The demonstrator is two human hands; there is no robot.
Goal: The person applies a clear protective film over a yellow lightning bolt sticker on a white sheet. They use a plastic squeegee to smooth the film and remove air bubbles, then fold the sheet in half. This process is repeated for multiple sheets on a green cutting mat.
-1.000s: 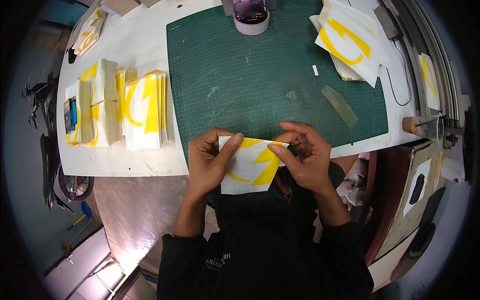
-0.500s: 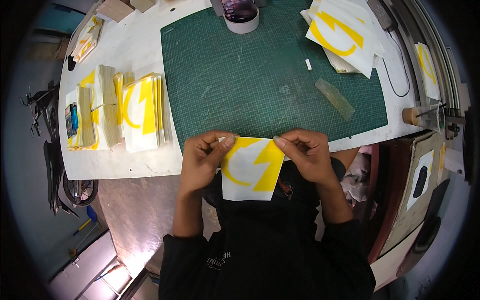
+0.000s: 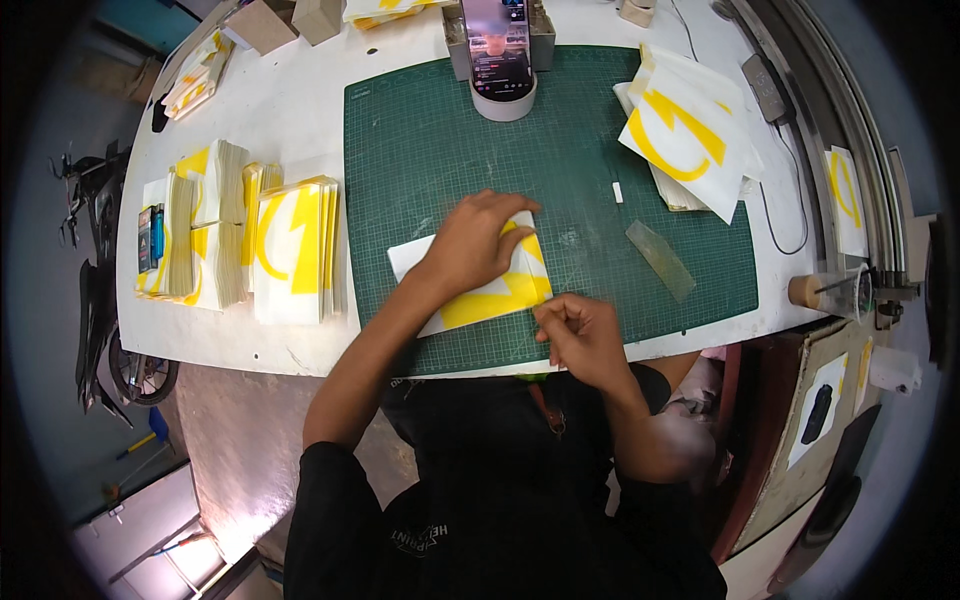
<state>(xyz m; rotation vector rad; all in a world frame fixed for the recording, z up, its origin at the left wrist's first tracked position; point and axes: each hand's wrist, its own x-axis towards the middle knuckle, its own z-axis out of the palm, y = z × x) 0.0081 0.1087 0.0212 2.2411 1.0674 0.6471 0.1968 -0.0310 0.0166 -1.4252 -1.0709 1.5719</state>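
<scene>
A white sheet with a yellow printed shape [image 3: 490, 303] lies turned at an angle on the green cutting mat [image 3: 420, 130], near its front edge. My left hand [image 3: 472, 245] reaches over it, with curled fingers and thumb gripping the upper right corner. A narrow strip along the sheet's right side looks folded over. At the lower right corner my right hand [image 3: 582, 338] is closed, its fingertips bunched against the sheet's edge. The left hand and forearm cover part of the sheet.
Stacks of similar sheets [image 3: 290, 250] stand left of the mat; a loose pile [image 3: 680, 140] lies at its far right. A phone [image 3: 497, 50] rests in a round stand. A clear strip [image 3: 660, 262], a small white piece [image 3: 617, 192] and a plastic cup [image 3: 850, 292] are on the right.
The sheet has gone from upright over my lap to flat and turned on the mat. My left hand has moved forward and right across it; my right hand has dropped to its lower right corner.
</scene>
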